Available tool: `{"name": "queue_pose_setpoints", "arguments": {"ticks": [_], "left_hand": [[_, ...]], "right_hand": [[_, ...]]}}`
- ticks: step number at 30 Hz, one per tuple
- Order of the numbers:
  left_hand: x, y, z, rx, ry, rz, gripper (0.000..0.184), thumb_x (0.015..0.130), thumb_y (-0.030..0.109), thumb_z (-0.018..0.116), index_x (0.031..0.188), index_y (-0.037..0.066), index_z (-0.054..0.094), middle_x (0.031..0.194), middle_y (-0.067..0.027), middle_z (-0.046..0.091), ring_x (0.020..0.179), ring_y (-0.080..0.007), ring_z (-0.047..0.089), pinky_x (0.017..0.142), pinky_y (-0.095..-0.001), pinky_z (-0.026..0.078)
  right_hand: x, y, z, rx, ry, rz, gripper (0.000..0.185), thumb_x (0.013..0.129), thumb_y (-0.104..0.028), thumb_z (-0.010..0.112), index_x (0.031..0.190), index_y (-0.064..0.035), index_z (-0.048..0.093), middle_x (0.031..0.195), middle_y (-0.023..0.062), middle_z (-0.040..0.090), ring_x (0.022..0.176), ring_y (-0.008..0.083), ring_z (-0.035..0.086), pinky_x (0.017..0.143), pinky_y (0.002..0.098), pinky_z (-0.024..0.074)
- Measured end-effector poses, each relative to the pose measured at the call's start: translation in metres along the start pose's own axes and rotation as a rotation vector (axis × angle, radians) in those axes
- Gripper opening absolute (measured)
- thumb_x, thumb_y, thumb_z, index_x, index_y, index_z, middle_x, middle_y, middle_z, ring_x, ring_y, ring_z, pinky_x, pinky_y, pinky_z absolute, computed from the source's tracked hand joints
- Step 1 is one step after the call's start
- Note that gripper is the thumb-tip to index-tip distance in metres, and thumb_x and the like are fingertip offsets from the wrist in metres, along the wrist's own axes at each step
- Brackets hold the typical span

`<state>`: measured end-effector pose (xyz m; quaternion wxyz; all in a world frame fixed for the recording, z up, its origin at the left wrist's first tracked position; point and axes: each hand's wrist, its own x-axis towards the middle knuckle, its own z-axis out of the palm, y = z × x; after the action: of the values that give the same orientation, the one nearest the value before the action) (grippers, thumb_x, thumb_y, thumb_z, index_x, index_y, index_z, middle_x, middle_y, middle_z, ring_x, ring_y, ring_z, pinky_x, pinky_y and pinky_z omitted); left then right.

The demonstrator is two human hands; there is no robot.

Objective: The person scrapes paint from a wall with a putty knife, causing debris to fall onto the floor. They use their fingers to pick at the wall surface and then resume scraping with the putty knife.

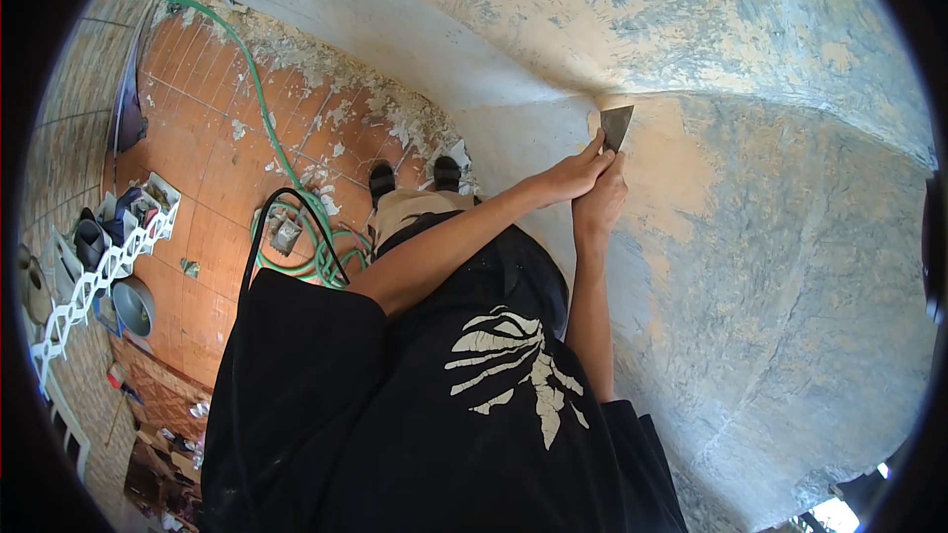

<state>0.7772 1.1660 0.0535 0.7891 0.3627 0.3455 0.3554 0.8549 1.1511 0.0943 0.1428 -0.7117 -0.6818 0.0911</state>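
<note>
A scraper (617,126) with a flat, dark metal blade is held up against the wall (671,173), just below the ridge where the surface bends. My right hand (600,202) is closed round its handle, which the fingers hide. Across from the left comes my left hand (571,178), its fingers closed at the base of the blade and touching the right hand. Around the blade, the wall shows patches of bare tan among grey, flaking paint. Whether the blade's edge touches the wall I cannot tell for certain.
Paint flakes (336,118) litter the orange tiled floor (188,148) along the wall's foot. A green hose (259,89) runs across the tiles and coils near my feet (446,173). Left, a white lattice rack (99,276) stands beside a grey bucket (132,306).
</note>
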Motion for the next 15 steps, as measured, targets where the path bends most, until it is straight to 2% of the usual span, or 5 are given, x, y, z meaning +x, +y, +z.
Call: {"name": "queue_pose_setpoints", "arguments": {"ticks": [4,7,10,13,15], "left_hand": [[0.012,-0.006,-0.001,-0.019,0.024,0.060,0.066,0.099,0.041,0.025,0.145,0.006,-0.007,0.150,-0.0211,0.010,0.138,-0.0299,0.019,0.110,-0.0327,0.022],[0.014,-0.012,-0.003,-0.089,-0.004,0.070,0.067,0.099,0.042,0.025,0.145,0.005,-0.007,0.151,-0.0195,0.007,0.138,-0.0282,0.019,0.110,-0.0319,0.022],[0.011,-0.005,0.000,-0.151,-0.020,0.062,0.069,0.099,0.046,0.025,0.146,0.007,-0.007,0.150,-0.0185,0.014,0.137,-0.0267,0.020,0.110,-0.0337,0.022],[0.009,0.001,0.002,-0.318,-0.039,0.006,0.069,0.097,0.051,0.023,0.147,0.010,0.001,0.148,-0.0147,0.022,0.135,-0.0233,0.024,0.108,-0.0375,0.026],[0.012,0.000,0.002,-0.360,-0.081,0.014,0.069,0.095,0.058,0.021,0.145,0.011,0.017,0.145,-0.0114,0.028,0.132,-0.0216,0.029,0.106,-0.0410,0.030]], "right_hand": [[0.006,-0.009,-0.006,-0.049,-0.025,0.006,0.016,0.086,-0.009,0.052,0.095,0.0035,0.049,0.079,0.0276,0.062,0.078,0.0442,0.061,0.064,0.0493,0.0453],[0.007,-0.008,-0.003,-0.094,-0.061,0.036,0.017,0.093,-0.016,0.044,0.094,0.0009,0.046,0.081,0.0259,0.061,0.079,0.0440,0.060,0.065,0.0510,0.0451],[0.011,-0.013,-0.009,-0.133,-0.070,0.044,0.018,0.094,-0.017,0.043,0.094,0.0002,0.046,0.081,0.0253,0.061,0.079,0.0433,0.061,0.065,0.0501,0.0461],[0.015,-0.023,-0.017,-0.220,-0.101,0.039,0.017,0.094,-0.018,0.043,0.096,-0.0007,0.045,0.083,0.0245,0.062,0.080,0.0421,0.062,0.066,0.0488,0.0477],[0.019,-0.025,-0.020,-0.291,-0.156,0.055,0.018,0.094,-0.018,0.043,0.098,-0.0014,0.045,0.085,0.0234,0.062,0.081,0.0405,0.063,0.067,0.0474,0.0497]]}}
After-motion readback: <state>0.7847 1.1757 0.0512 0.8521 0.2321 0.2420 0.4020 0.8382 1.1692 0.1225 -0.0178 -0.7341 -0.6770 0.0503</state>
